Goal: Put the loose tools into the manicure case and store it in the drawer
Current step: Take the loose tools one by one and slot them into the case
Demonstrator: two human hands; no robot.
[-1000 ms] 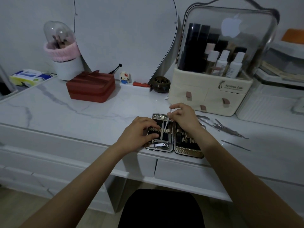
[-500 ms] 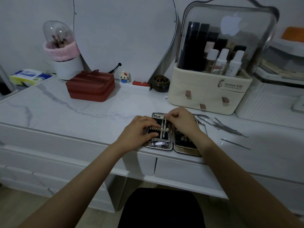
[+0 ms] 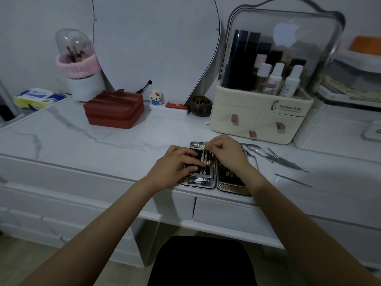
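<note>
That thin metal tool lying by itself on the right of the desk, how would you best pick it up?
Pinch the lone metal tool at mid-shaft, coming from above with fingers across its width. It lies flat on the marble desk, slim and straight, apart from the tool pile, so nothing blocks either side.

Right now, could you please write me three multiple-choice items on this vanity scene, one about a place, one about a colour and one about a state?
1. Where do the loose tools lie?
A. right of the manicure case
B. on the red box
C. in a drawer

2. What colour is the zipped box near the mirror?
A. white
B. red
C. blue

3. What state is the manicure case in?
A. shut
B. inside the drawer
C. open flat on the tabletop

Answers:
1 A, the thin metal tools rest on the tabletop to its right.
2 B, its sides and lid are red.
3 C, both halves lie spread under the left hand and right hand.
</note>
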